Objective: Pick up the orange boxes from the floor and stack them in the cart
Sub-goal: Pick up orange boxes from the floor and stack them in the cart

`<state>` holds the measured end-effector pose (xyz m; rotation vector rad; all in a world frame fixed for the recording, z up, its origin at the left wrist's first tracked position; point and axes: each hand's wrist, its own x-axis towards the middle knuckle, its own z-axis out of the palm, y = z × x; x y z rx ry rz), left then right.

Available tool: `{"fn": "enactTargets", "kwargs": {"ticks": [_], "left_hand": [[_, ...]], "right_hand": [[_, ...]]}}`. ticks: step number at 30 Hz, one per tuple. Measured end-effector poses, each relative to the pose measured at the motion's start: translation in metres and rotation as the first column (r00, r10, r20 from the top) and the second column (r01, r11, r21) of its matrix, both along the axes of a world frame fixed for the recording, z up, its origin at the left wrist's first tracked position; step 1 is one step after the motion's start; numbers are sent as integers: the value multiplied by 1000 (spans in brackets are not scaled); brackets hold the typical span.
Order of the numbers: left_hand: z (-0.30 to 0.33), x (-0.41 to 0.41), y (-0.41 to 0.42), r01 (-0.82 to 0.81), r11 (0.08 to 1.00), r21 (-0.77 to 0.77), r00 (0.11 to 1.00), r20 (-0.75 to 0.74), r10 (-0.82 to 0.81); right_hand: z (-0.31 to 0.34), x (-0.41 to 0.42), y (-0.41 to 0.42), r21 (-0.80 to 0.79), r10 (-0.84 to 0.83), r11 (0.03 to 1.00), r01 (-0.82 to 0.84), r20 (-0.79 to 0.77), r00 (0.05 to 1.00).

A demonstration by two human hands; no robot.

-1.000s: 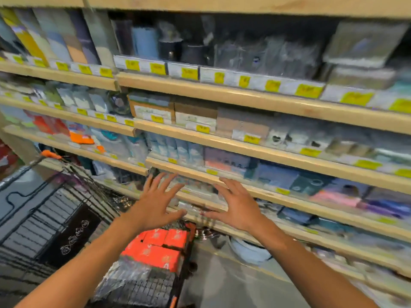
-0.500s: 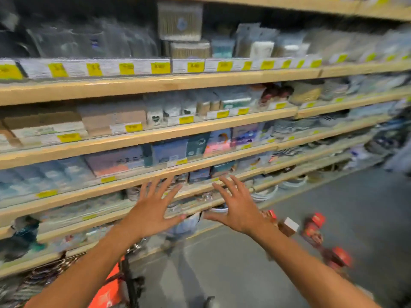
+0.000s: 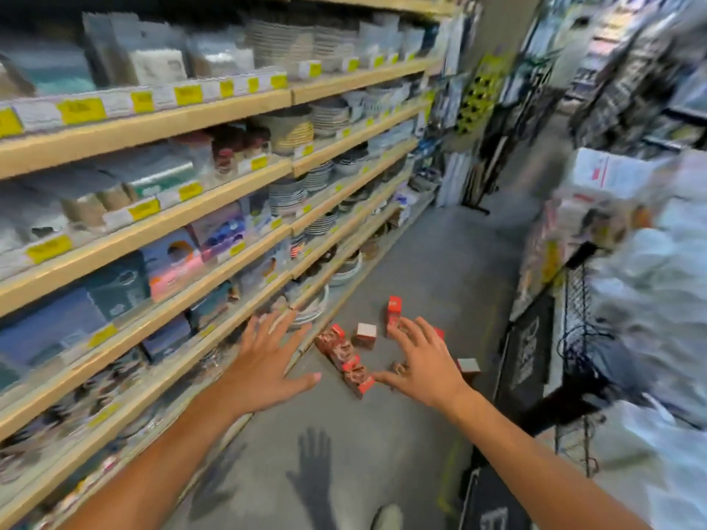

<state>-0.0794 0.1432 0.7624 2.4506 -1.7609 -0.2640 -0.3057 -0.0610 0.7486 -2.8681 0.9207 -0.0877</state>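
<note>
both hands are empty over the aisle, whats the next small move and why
Probably lower both hands toward the small orange cardboard boxes scattered on the grey floor: the left hand and right hand are open and empty above them.

Bright, even store lighting from overhead. Spread-finger shadows fall on the grey floor (image 3: pixel 401 434) below the arms. Motion blur smears the shelves (image 3: pixel 153 208) at left and the goods at right; the centre is sharper. Wide-angle distortion bends lines towards the edges.
</note>
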Motion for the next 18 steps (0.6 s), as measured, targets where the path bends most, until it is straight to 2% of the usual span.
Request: {"fn": "enactTargets", "kwargs": {"ticks": [8,12,18], "left_hand": [[3,-28,-125,143,989,38,989,40,-145],[-1,-44,-194,184,979,85,982,35,-187],[-14,-63,-280,202,976,81,979,-4,-202]], "right_hand": [[-7,-62,-110,49,-161,986,160,14,987],[-12,-83,-169,124,-227,967,222,24,974],[-27,-103,-242,217,-251,947,238,34,967]]}}
